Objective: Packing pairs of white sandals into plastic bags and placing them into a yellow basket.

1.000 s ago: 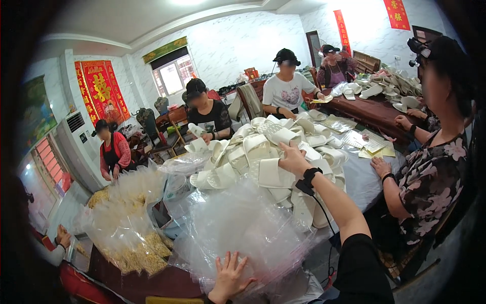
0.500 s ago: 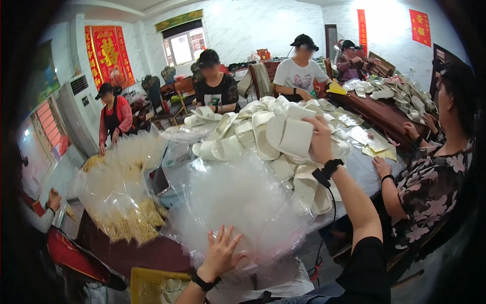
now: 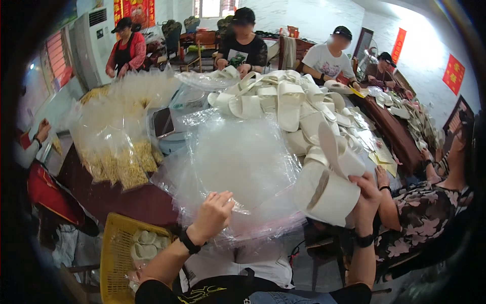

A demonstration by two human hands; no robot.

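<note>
Slippers [image 3: 340,196] between clear bags [image 3: 238,162] and yellow papers [image 3: 390,166]

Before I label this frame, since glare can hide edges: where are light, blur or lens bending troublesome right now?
Head view: glints streak the clear bags, making single layers hard to separate; also in the head view, the upper-right wall and the window look washed out, straight lines lean toward the black rim, and the held slippers read fairly clearly.

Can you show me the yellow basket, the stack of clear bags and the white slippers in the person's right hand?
Yellow basket [image 3: 115,253]: head view, on its left wall.
Stack of clear bags [image 3: 238,162]: head view, middle of the top bag.
Held white slippers [image 3: 338,198]: head view, strap of one slipper.
</note>
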